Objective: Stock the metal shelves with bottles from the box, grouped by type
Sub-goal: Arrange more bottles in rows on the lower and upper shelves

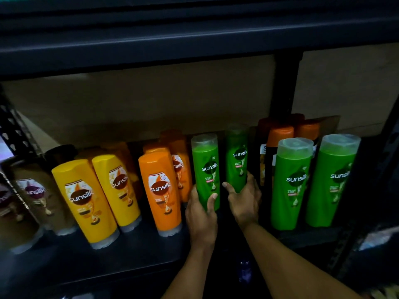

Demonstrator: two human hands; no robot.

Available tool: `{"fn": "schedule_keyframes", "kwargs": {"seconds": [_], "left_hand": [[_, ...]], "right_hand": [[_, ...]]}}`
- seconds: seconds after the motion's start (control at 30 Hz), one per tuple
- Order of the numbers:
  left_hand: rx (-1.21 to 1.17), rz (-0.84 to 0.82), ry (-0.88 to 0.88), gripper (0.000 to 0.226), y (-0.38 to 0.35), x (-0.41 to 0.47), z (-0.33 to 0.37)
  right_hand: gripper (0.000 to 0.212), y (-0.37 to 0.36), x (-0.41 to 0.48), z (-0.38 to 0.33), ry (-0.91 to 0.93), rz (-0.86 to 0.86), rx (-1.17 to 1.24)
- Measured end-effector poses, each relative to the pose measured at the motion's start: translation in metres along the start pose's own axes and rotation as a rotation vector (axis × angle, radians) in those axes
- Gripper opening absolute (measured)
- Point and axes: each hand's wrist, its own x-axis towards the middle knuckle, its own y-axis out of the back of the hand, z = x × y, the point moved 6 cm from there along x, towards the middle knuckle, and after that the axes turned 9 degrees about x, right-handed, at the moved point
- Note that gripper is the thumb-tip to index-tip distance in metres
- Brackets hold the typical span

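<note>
On the dark metal shelf (pixel 133 251) stand rows of Sunsilk bottles. My left hand (pixel 200 214) grips the lower part of a green bottle (pixel 206 167) with a clear cap. My right hand (pixel 244 201) holds a second green bottle (pixel 236 160) set a little further back. Two more green bottles (pixel 291 184) (pixel 332 182) stand to the right. Orange bottles (pixel 159 190) stand just left of my left hand, and yellow bottles (pixel 84 199) further left. The box is out of view.
Brown bottles (pixel 36 195) fill the shelf's far left. Black bottles with orange caps (pixel 278 134) stand behind the right green pair. A black upright post (pixel 282 87) rises at the back, and another shelf (pixel 194 39) hangs overhead. The shelf's front strip lies bare.
</note>
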Motion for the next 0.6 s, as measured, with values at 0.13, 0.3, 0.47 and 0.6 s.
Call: {"fn": "schedule_keyframes", "kwargs": {"seconds": [0.13,0.3,0.47,0.6], "left_hand": [[-0.021,-0.011,0.021,0.054,-0.0011,-0.0004,-0.0001],[0.002,-0.019,-0.005,0.064,-0.0024,-0.0021,-0.0001],[0.036,0.016,-0.006,0.060,-0.0009,-0.0012,0.0009],[0.022,0.019,0.011,0.056,-0.0020,0.0008,-0.0010]], "right_hand": [[0.073,0.0006,-0.0007,0.0015,-0.006,0.000,0.017],[0.069,0.0001,0.0000,0.0005,0.015,0.013,0.022],[0.075,-0.0014,0.0004,0.0047,-0.007,0.003,0.031],[0.082,-0.0018,0.0020,0.0083,-0.006,-0.028,0.025]]}}
